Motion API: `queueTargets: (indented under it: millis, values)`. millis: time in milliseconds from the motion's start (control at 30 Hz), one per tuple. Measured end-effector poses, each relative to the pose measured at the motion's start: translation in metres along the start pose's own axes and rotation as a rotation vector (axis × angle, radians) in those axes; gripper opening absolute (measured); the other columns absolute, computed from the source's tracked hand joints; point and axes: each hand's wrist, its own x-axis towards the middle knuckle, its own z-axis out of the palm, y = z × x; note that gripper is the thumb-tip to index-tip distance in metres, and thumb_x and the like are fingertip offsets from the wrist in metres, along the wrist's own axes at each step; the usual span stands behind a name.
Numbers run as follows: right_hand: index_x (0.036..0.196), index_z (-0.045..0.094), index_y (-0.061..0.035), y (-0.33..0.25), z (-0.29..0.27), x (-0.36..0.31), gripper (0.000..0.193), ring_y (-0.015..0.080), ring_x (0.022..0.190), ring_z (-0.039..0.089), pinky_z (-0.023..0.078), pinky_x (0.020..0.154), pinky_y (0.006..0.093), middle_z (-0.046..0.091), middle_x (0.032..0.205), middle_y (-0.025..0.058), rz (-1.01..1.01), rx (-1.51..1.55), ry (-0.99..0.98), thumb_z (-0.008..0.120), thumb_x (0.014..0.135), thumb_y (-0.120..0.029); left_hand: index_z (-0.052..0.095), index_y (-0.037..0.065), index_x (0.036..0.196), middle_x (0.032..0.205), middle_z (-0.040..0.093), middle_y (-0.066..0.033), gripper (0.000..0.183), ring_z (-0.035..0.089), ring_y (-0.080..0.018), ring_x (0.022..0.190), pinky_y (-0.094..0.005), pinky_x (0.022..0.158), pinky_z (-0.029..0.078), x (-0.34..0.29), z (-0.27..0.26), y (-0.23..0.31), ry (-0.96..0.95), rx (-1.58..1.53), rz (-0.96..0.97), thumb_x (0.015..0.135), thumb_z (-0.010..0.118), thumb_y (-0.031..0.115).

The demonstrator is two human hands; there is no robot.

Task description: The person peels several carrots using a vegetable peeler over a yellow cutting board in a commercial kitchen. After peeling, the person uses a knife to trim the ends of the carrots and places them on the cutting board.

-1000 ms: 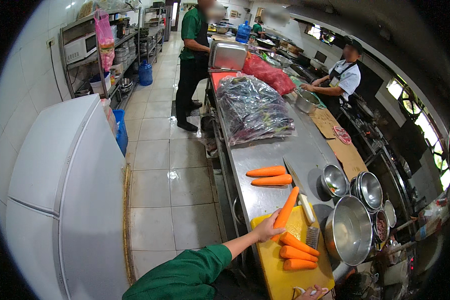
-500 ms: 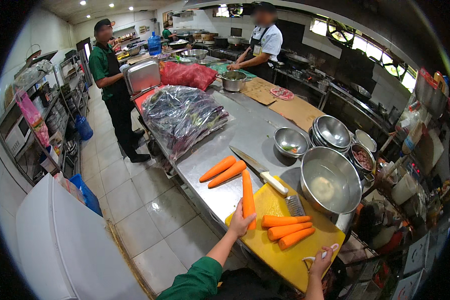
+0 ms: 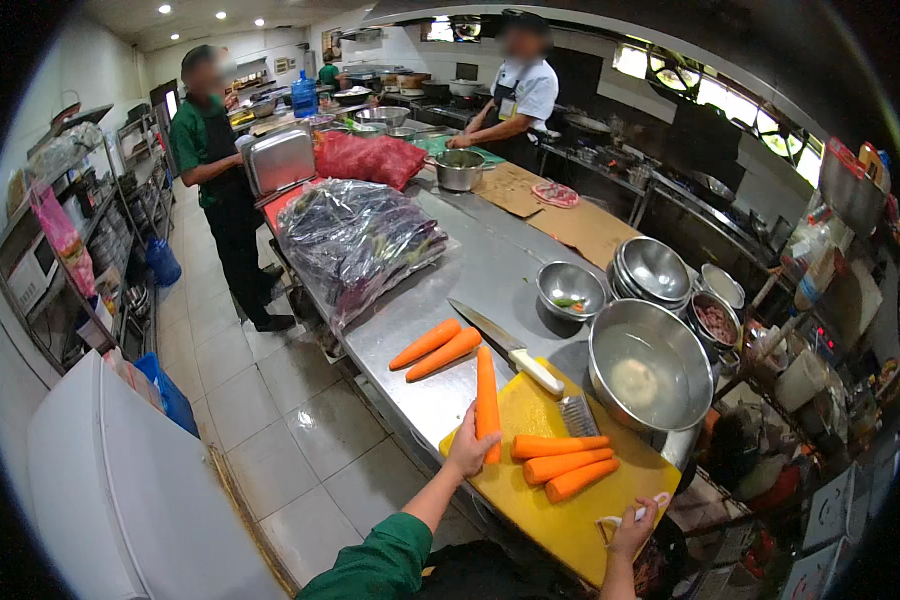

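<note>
Left hand: fingers and thumb (image 3: 468, 450) wrapped around the lower part of a long orange tapered carrot (image 3: 486, 400), at the board's left edge, its upper end pointing away from the person; whether its lower end touches the board, I cannot tell.
Right hand: closed (image 3: 630, 535) around a slim white peeler-like tool (image 3: 638, 514) at the board's near right corner.
Bag: crinkled clear plastic sack of dark purple produce (image 3: 360, 240), on the stainless-steel counter (image 3: 395, 400).
Loose carrots: 2 orange tapered roots (image 3: 444, 354), side by side on the counter, nearer than the bag.
Knife: long steel blade with a white handle (image 3: 535, 371), its handle over the board's far corner.
Board: yellow rectangular cutting board (image 3: 500, 490).
Board carrots: 3 orange roots (image 3: 570, 467) lying close together.
Ridged piece: grey metal implement (image 3: 577, 415), just beyond those 3.
Small bowl: round, shiny steel (image 3: 571, 280), green and orange bits inside.
Large bowl: wide, round steel (image 3: 670, 400), holding clear liquid, just beside the board.
</note>
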Motion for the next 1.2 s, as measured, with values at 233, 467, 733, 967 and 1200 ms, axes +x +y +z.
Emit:
queueTargets:
  millis: [233,467,733,967,1200]
  values:
    - [0.095,0.052,-0.0030,0.008,0.004,0.002,0.019,0.0269,0.086,0.052,0.042,0.081,0.0360,0.053,0.091,0.0151,-0.029,0.060,0.031,0.052,0.076,-0.002,0.020,0.000,0.140,0.124,0.044,-0.0090,0.078,0.046,-0.0176,0.110,-0.0311,0.095,0.038,0.000,0.001,-0.006,-0.002,-0.067,0.042,0.081,0.067,0.019]
    - [0.095,0.053,-0.0037,-0.004,0.004,0.002,0.021,0.0353,0.095,0.054,0.042,0.083,0.0399,0.052,0.098,0.0194,-0.066,-0.063,-0.012,0.055,0.074,-0.005,0.023,-0.002,0.139,0.125,0.046,-0.0121,0.076,0.047,-0.0207,0.114,-0.0315,0.097,0.038,0.008,-0.003,-0.010,0.000,0.071,0.088,0.081,0.067,0.021]
    - [0.093,0.052,-0.0016,0.025,0.002,0.017,0.020,0.0255,0.085,0.051,0.042,0.080,0.0345,0.051,0.094,0.0121,-0.127,0.058,-0.171,0.055,0.073,-0.002,0.025,-0.001,0.139,0.125,0.046,-0.0098,0.076,0.045,-0.0189,0.113,-0.0313,0.097,0.037,0.009,-0.003,-0.030,0.036,0.026,0.093,0.079,0.068,0.020]
    - [0.102,0.055,-0.0028,0.067,0.020,0.040,0.025,0.0290,0.084,0.052,0.047,0.074,0.0369,0.053,0.097,0.0125,-0.303,0.194,-0.114,0.051,0.078,0.004,0.029,0.001,0.136,0.120,0.051,-0.0183,0.072,0.050,-0.0278,0.112,-0.0355,0.096,0.038,0.012,0.002,-0.018,0.100,0.229,0.264,0.079,0.065,0.027]
    - [0.098,0.052,-0.0029,0.053,0.001,0.030,0.023,0.0254,0.086,0.050,0.045,0.079,0.0358,0.051,0.097,0.0104,-0.128,0.143,-0.212,0.053,0.076,0.001,0.029,0.002,0.136,0.119,0.051,-0.0192,0.071,0.051,-0.0286,0.111,-0.0354,0.094,0.039,0.006,0.005,-0.027,0.182,0.250,0.207,0.079,0.065,0.027]
